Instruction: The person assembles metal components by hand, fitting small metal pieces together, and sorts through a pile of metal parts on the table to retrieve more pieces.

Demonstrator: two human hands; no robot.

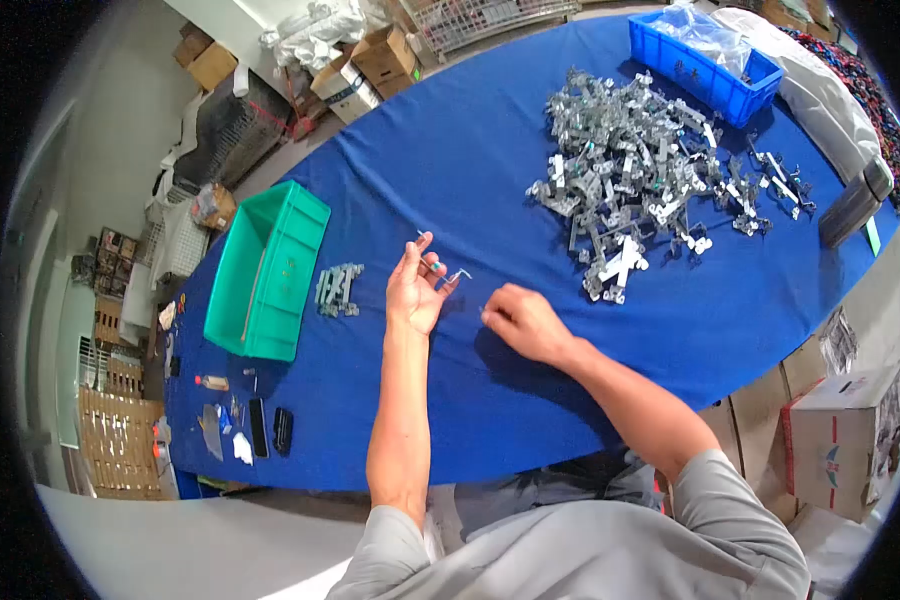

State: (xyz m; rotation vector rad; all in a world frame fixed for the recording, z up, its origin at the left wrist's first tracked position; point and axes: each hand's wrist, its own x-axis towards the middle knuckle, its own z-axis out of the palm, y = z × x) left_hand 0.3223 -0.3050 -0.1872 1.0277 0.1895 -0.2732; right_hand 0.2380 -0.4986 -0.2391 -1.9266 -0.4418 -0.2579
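Note:
My left hand point(416, 292) is raised over the blue cloth, palm turned up. Between its fingers is a small metal bracket point(458, 275), its thin end sticking out to the right. My right hand point(527, 322) is just to the right, fingers curled together in a pinch; a tiny pale bit shows at the fingertips, too small to name. A large heap of similar metal brackets point(625, 165) lies beyond my right hand. Left of my left hand is a small group of brackets point(340, 289), laid close together.
A green bin point(288, 270) stands at the left, and a blue crate point(705, 85) holding clear plastic at the far right. Near the left front edge lie a small bottle point(212, 382) and a black case point(283, 432). A dark upright object point(855, 205) stands on the right edge.

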